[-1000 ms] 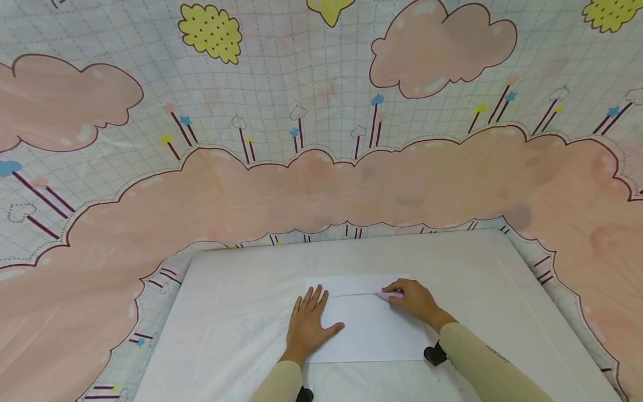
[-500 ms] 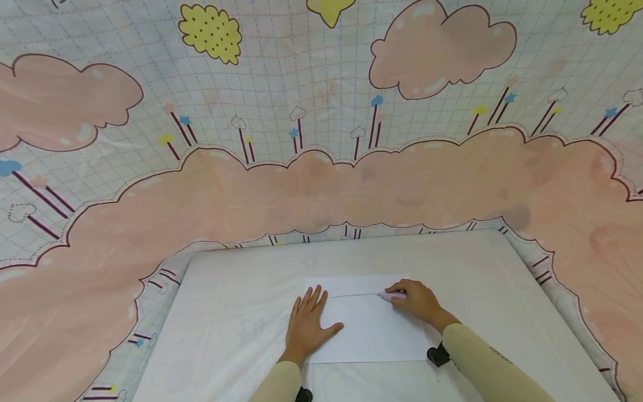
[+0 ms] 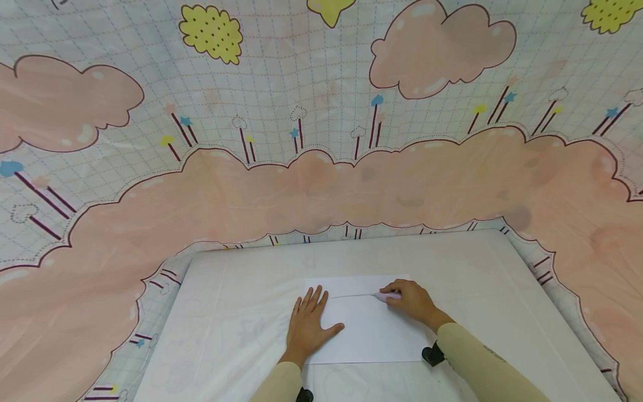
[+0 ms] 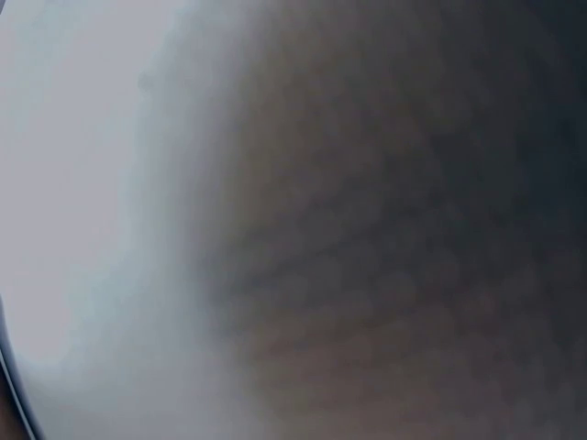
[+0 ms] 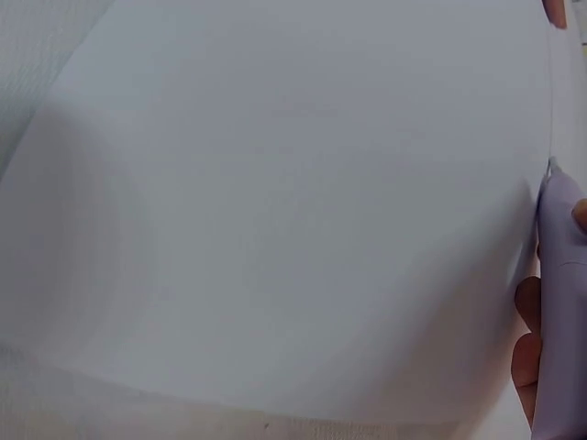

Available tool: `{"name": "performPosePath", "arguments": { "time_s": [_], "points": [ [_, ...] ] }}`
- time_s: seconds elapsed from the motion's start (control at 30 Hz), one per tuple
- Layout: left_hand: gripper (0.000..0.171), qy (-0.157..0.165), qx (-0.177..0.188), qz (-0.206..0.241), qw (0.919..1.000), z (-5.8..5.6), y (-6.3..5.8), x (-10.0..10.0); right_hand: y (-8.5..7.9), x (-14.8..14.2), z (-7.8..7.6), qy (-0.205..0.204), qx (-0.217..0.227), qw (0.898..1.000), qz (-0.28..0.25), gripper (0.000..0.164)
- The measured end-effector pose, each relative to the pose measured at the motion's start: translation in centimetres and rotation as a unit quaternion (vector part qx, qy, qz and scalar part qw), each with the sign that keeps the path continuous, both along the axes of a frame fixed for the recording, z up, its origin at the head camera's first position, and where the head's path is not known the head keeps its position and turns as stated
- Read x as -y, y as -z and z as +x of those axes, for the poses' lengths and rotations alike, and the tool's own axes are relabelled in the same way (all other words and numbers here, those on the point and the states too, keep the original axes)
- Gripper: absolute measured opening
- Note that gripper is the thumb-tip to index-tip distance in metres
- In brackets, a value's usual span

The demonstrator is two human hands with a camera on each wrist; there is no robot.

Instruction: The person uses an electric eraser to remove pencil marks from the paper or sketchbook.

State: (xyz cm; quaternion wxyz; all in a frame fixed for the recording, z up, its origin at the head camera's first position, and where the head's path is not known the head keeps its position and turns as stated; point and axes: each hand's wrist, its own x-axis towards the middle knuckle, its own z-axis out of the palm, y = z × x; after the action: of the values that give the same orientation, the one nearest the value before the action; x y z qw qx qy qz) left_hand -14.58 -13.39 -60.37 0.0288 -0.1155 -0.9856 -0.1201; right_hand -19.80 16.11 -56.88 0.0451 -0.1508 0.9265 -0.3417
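Note:
A white sheet of paper (image 3: pixel 372 335) lies on the white-covered table, with a thin straight line (image 3: pixel 351 296) across its upper part. My left hand (image 3: pixel 307 329) rests flat on the paper's left side, fingers spread and thumb out to the right. In my right hand (image 3: pixel 413 300) is a lilac utility knife (image 5: pixel 561 266), gripped between thumb and fingers. Its small pointed tip touches the paper at the line's right end. Beside the knife, the paper bulges up slightly in the right wrist view. The left wrist view is too blurred and dark to make out the hand.
The white table (image 3: pixel 241 312) extends around the paper on all sides. Behind and beside it hangs or lies a patterned cloth (image 3: pixel 321 195) with clouds and stars. A dark wrist camera (image 3: pixel 433 354) sits under the right forearm.
My right hand and the knife shifted slightly right along the line, then back left a little further. The left hand has stayed in place on the paper.

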Motion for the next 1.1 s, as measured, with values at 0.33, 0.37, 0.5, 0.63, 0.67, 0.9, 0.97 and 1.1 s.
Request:
{"name": "performPosePath", "arguments": {
  "time_s": [0.33, 0.37, 0.5, 0.63, 0.67, 0.9, 0.97, 1.1],
  "points": [
    [0.094, 0.002, -0.013, 0.010, 0.9999, -0.1, 0.1, 0.1, -0.2, -0.8, 0.2, 0.007, -0.009, 1.000, 0.006, 0.022],
    [0.094, 0.002, -0.018, 0.010, 0.9998, -0.1, 0.2, 0.1, -0.2, -0.8, 0.2, 0.008, -0.009, 1.000, 0.004, 0.022],
    [0.094, 0.002, -0.022, 0.012, 0.9997, -0.1, 0.3, 0.1, 0.0, -0.5, 0.0, 0.001, -0.011, 1.000, 0.003, 0.021],
    [0.094, 0.001, -0.009, 0.014, 0.9999, -0.1, 0.1, 0.0, 0.1, 0.1, -0.1, -0.006, -0.007, 1.000, -0.001, 0.021],
    [0.094, 0.001, -0.006, 0.013, 0.9999, -0.1, 0.0, 0.0, 0.0, 0.2, -0.1, -0.007, -0.009, 1.000, -0.001, 0.021],
    [0.094, 0.000, 0.007, 0.012, 0.9999, -0.1, -0.2, 0.0, -0.2, 0.4, 0.0, -0.003, -0.014, 1.000, 0.006, 0.020],
    [0.095, -0.001, 0.009, 0.014, 0.9999, -0.1, -0.2, 0.0, -0.2, 0.3, 0.1, 0.000, -0.013, 1.000, 0.009, 0.020],
    [0.095, 0.000, 0.000, 0.010, 0.9999, -0.1, 0.1, 0.0, -0.3, -0.1, 0.2, 0.004, -0.011, 1.000, 0.012, 0.020]
  ]
}}
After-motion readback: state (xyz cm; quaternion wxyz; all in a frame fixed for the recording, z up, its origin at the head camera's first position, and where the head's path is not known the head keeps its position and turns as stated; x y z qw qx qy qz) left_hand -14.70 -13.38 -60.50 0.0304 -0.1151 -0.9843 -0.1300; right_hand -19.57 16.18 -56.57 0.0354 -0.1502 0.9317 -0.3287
